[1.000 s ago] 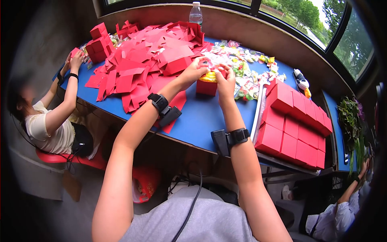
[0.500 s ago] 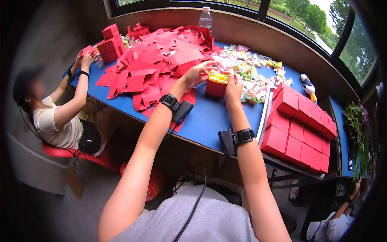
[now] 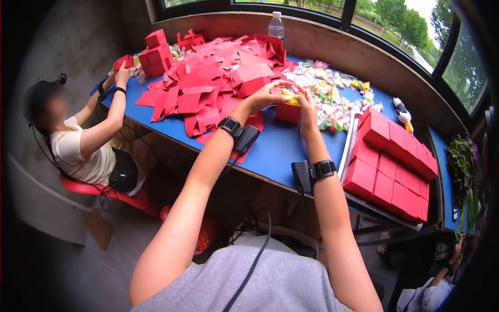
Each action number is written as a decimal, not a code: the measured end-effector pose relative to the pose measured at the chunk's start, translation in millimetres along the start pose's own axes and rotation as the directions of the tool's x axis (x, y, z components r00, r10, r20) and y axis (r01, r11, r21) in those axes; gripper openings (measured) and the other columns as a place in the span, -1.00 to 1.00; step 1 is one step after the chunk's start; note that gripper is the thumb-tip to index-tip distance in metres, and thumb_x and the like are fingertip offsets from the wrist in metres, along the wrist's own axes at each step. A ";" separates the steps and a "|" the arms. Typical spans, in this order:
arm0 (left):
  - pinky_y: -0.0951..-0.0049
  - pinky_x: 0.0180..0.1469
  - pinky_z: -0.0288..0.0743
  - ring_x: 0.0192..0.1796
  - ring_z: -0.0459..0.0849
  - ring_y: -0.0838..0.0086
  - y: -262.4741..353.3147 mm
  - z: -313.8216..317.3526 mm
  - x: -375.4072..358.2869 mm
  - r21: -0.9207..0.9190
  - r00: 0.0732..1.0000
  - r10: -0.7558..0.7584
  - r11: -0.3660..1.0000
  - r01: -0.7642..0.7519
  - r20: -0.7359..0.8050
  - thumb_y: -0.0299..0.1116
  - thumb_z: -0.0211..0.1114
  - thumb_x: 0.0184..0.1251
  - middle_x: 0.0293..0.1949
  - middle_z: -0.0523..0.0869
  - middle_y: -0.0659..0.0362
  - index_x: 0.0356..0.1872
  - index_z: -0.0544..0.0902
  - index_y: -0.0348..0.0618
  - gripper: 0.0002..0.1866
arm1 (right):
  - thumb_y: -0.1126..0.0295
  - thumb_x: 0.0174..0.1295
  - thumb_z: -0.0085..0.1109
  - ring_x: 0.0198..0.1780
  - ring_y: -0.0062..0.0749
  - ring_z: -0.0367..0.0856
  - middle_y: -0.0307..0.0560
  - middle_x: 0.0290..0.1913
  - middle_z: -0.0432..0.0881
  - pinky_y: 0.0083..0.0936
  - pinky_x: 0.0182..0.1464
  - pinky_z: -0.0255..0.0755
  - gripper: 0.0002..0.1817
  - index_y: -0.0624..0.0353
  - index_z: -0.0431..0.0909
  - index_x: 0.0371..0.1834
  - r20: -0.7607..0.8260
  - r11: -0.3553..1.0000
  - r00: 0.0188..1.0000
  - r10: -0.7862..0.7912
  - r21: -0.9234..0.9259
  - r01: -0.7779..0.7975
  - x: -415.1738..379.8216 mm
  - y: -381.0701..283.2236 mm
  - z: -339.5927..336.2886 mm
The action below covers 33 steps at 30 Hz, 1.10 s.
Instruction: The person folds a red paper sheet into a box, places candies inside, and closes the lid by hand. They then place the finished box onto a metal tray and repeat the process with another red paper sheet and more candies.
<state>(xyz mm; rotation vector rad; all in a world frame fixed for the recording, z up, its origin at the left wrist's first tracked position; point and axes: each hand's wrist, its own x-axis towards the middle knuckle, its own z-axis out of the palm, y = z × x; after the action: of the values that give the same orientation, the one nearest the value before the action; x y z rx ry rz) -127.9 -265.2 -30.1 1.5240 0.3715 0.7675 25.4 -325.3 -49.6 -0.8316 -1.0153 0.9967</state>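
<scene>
Between my hands stands a small red box (image 3: 288,113) on the blue table, its top open and yellow wrapped candy (image 3: 291,99) showing inside. My left hand (image 3: 266,97) is at the box's upper left, fingers apart and reaching over the top. My right hand (image 3: 307,108) is against the box's right side, its fingers bent over the opening. Loose wrapped candies (image 3: 332,93) lie just behind and to the right. A big heap of flat red cartons (image 3: 208,86) spreads to the left.
A tray (image 3: 345,151) of closed red boxes (image 3: 387,174) is at the right. A bottle (image 3: 276,27) stands by the window. At the left, a seated co-worker (image 3: 86,140) holds a red box near stacked boxes (image 3: 156,58). Greens (image 3: 460,166) lie far right.
My hands have come closer together over the box, hiding more of the yellow candy. The whole view has shifted slightly, and the co-worker's head is turned a little differently.
</scene>
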 end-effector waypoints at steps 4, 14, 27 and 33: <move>0.50 0.06 0.43 -0.01 0.57 0.48 -6.0 -1.3 2.5 -0.070 0.998 -0.064 0.996 0.062 -0.020 -0.46 0.27 0.08 -0.02 0.54 0.13 0.19 0.32 -0.16 -0.41 | 0.45 0.09 0.00 -0.09 -0.51 0.47 -0.11 -0.12 0.52 -0.63 0.00 0.33 -0.51 0.27 0.38 0.16 -0.024 0.997 0.998 0.053 0.064 -0.051 1.3 2.0 -1.5; 0.43 0.13 0.39 0.07 0.52 0.40 -11.5 1.6 6.4 -0.279 0.997 -0.077 0.957 0.081 0.025 -0.60 0.03 0.08 0.05 0.48 0.06 0.16 0.32 -0.16 -0.48 | 0.52 0.09 -0.08 -0.07 -0.40 0.54 0.01 -0.06 0.53 -0.55 -0.01 0.42 -0.54 0.25 0.38 0.14 -0.101 0.994 0.993 0.056 0.097 -0.046 1.7 6.9 -3.1; 0.41 0.18 0.30 0.08 0.50 0.42 -10.5 19.9 5.8 -0.168 1.000 0.007 0.986 -0.013 -0.031 -0.24 -0.10 0.31 0.02 0.51 0.06 0.13 0.35 -0.15 -0.60 | 0.35 0.23 -0.16 0.22 0.01 0.31 0.26 0.16 0.37 -0.30 0.25 0.18 -0.51 0.32 0.27 0.23 0.223 0.520 0.871 -0.438 -0.728 0.448 -1.0 6.3 -8.4; 0.38 0.17 0.32 0.10 0.50 0.39 -6.9 16.6 5.8 -0.290 0.998 -0.011 0.957 0.026 0.054 -0.07 -0.20 0.44 0.04 0.52 0.04 0.12 0.35 -0.22 -0.54 | 0.36 0.22 -0.10 0.16 -0.02 0.40 0.23 0.07 0.45 -0.32 0.20 0.23 -0.62 0.30 0.39 0.08 0.002 0.776 0.918 -0.397 -0.534 0.336 -3.3 8.3 -1.4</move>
<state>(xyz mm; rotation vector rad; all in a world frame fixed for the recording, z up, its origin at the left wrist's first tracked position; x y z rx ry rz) -111.2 -273.0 -34.5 1.2592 0.2230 0.7315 23.8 -325.8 -58.5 -1.0672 -1.3191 0.3216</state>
